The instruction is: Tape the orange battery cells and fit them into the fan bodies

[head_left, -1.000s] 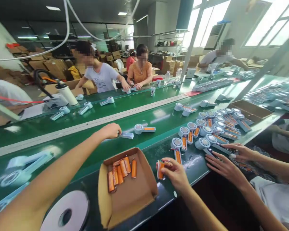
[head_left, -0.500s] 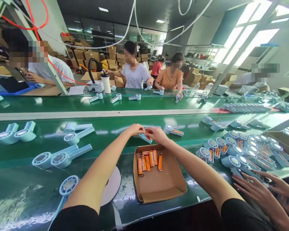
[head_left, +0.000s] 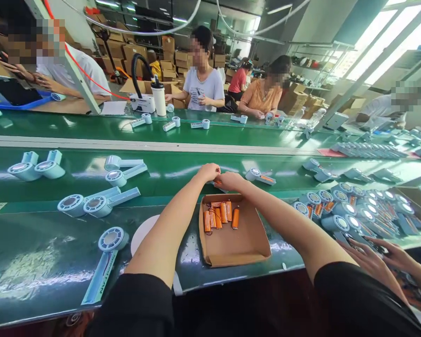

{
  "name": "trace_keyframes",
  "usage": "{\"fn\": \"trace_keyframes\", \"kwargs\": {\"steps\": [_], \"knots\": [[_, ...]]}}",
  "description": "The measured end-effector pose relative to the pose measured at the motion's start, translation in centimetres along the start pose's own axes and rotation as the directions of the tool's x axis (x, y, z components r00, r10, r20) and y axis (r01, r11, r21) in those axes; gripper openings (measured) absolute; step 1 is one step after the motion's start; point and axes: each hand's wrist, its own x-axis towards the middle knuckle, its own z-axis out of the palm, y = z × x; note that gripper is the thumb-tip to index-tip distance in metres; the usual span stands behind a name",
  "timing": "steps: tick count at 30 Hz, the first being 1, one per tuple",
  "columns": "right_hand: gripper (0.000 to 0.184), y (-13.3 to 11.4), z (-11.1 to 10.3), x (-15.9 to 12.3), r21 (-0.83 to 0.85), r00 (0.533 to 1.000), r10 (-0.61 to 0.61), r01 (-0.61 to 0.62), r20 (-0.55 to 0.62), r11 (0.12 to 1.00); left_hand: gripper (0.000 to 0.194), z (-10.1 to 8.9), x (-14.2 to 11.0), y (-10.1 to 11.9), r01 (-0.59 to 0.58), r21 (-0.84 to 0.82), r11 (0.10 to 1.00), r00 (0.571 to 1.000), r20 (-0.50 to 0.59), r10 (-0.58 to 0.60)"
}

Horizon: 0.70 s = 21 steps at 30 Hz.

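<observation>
- Near edge: glossy dark green belt (head_left: 38, 262), wet-looking glare; a flat white disc (head_left: 142, 234) partly under my left forearm.
- Shallow brown cardboard tray (head_left: 242, 243), matte, flaps folded up; orange cylindrical cells (head_left: 220, 214) lie bunched at its far end, rest of the floor bare.
- Just past the tray: my left hand (head_left: 207, 171) and right hand (head_left: 230, 180) meet, fingers curled shut around a small pale-blue fan handle piece (head_left: 220, 186) with an orange cell in it; mostly hidden.
- Left: pale-blue plastic handheld fans (head_left: 91, 204), round heads, flat handles, lying loose.
- Right: crowded fans with orange cells (head_left: 340, 210); another person's hands (head_left: 379, 262) on them.
- Far: second green belt (head_left: 231, 133), people seated, cardboard boxes (head_left: 168, 51) stacked.
</observation>
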Motion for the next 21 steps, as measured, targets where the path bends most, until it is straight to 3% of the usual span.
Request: {"fn": "trace_keyframes", "kwargs": {"steps": [10, 15, 19, 21], "knots": [[0.046, 0.1, -0.3, -1.1, -0.005, 0.997, 0.067, -0.067, 0.04, 0.998, 0.019, 1.5, 0.9, 0.5, -0.007, 0.029, 1.0, 1.0, -0.012, 0.008], [0.039, 1.0, -0.9, -0.7, 0.043, 0.997, 0.055, -0.057, 0.051, 0.997, 0.015, 1.3, 0.9, 0.8, -0.046, -0.025, 0.999, 0.998, -0.053, 0.045], [0.038, 2.0, -2.0, -2.2, 0.073, 0.999, 0.048, -0.048, -0.006, 0.996, 0.018, 1.3, 1.0, 1.2, -0.07, -0.093, 0.993, 0.995, -0.08, 0.063], [0.038, 2.1, -2.4, -4.1, 0.092, 0.994, 0.062, -0.054, -0.095, 0.994, 0.021, 1.5, 0.9, 1.6, -0.078, -0.114, 0.99, 0.994, -0.089, 0.067]]}}
